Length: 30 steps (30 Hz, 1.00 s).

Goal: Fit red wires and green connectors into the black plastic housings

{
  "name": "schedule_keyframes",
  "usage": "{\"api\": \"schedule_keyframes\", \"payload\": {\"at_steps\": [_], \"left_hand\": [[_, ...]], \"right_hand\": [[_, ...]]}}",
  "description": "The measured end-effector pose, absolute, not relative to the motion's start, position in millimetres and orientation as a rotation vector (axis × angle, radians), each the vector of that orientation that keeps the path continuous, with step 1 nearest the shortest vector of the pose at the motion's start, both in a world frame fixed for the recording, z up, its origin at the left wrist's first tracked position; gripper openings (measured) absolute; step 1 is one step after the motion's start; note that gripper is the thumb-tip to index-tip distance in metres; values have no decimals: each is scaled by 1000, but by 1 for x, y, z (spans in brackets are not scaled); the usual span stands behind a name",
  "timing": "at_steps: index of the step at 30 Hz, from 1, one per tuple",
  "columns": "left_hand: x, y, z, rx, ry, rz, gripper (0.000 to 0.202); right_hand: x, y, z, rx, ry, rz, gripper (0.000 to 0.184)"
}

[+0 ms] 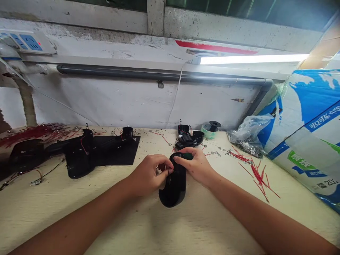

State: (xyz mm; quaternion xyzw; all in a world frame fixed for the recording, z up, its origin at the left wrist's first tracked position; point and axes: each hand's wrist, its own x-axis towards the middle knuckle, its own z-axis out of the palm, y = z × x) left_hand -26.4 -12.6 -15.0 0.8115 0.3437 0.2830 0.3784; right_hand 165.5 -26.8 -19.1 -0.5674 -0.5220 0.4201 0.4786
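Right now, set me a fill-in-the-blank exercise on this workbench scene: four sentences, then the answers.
1. Exactly ____ hands grip the black oval plastic shell: the left hand and the right hand.
2. The loose cut wire pieces on the pale tabletop are ____ in colour.
3. The clear plastic bag of small metal parts lies to the ____ of the right hand.
4. The long tube lamp on the wall is switched ____.

Missing words: two; red; right; on.
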Motion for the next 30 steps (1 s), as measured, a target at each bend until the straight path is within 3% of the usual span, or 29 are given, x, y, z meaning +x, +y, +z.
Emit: {"api": "schedule_keyframes", "payload": {"at_steps": [9, 30], "left_hand": [[-26, -9, -16, 2187, 818, 755, 17], [-25, -12, -19, 1827, 934, 728, 12]], "right_hand": [[167, -25, -22, -1371, -1245, 1060, 29], [163, -27, -20, -1289, -1098, 1252, 40]]}}
